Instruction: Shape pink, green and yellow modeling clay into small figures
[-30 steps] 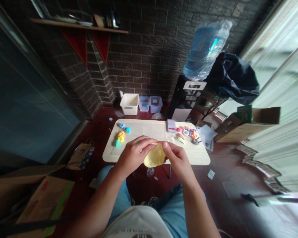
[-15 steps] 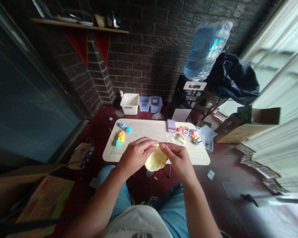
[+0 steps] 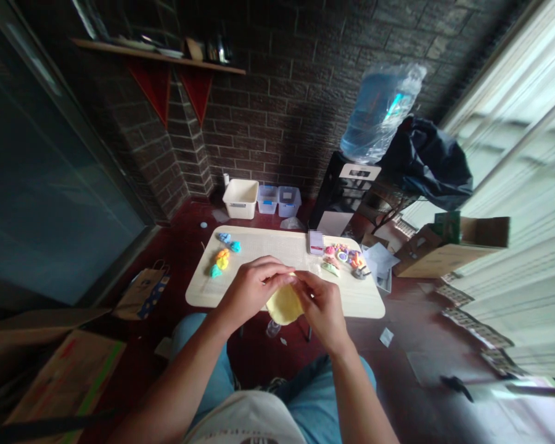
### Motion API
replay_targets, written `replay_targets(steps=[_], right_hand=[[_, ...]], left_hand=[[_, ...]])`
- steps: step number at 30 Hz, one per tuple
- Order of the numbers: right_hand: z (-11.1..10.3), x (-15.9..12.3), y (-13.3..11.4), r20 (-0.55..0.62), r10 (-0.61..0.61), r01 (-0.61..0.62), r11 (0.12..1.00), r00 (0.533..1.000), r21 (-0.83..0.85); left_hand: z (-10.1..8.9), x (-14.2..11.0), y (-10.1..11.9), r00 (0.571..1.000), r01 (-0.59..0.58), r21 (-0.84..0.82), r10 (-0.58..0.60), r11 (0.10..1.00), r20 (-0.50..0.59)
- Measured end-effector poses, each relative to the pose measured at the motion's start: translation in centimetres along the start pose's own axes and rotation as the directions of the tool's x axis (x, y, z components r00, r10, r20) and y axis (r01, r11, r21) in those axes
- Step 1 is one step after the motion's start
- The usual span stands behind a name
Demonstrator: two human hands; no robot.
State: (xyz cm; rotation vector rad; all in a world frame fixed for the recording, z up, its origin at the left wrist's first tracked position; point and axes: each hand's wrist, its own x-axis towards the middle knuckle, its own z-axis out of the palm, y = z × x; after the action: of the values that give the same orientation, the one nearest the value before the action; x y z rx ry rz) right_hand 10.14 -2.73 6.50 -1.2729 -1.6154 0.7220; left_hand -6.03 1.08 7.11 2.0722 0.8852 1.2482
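A thin, flattened round of pale yellow modelling clay hangs over the near edge of the table. My left hand pinches its upper rim from the left, thumb against fingers. From the right, my right hand grips the same rim close beside the left fingertips, partly covering the sheet. On the table's left side lie blue lumps of clay, orange and yellow lumps and a teal lump. Small shaped clay pieces in several colours are grouped on the right, with a green one nearest my right hand.
The pale table bears a phone-like flat object at its far edge. Behind stand a white bin, clear plastic boxes and a water dispenser. Cardboard boxes stand right, others left.
The view has shifted slightly. My right hand has curled further in over the yellow clay's rim and covers more of its right side. My left hand keeps its pinch.
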Motion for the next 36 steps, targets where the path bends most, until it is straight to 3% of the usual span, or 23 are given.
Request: replay_targets(steps=[3,8,14,19,23,31,36], right_hand=[[0.0,0.3,0.1,0.019,0.062,-0.063,0.994,0.998,0.093],[0.1,0.7,0.7,0.149,0.138,-0.18,0.928,0.979,0.326],[0.6,0.7,1.3,0.045,0.215,-0.219,0.93,0.976,0.294],[0.3,0.9,1.5,-0.009,0.19,-0.18,0.943,0.982,0.28],[0.6,1.1,1.7,0.025,0.22,-0.213,0.905,0.975,0.367],[1.6,0.8,1.6,-0.054,0.268,-0.221,0.878,0.962,0.424],[1.2,0.9,1.8,0.014,0.252,-0.244,0.918,0.968,0.314]], left_hand=[[0.1,0.3,-0.1,0.999,0.006,0.019,-0.005,1.0,-0.039],[0.5,0.4,-0.3,0.99,0.05,0.113,-0.034,0.992,-0.14],[1.0,0.5,-0.6,0.99,0.072,0.128,-0.055,0.989,-0.131],[0.7,0.3,-0.6,0.974,0.224,-0.018,-0.225,0.974,-0.027],[0.8,0.1,-0.6,0.946,0.306,-0.034,-0.308,0.951,-0.104],[1.4,-0.1,-0.3,0.939,0.306,0.005,-0.301,0.952,-0.168],[1.2,0.0,-0.4,0.948,0.297,-0.016,-0.296,0.955,-0.115]])
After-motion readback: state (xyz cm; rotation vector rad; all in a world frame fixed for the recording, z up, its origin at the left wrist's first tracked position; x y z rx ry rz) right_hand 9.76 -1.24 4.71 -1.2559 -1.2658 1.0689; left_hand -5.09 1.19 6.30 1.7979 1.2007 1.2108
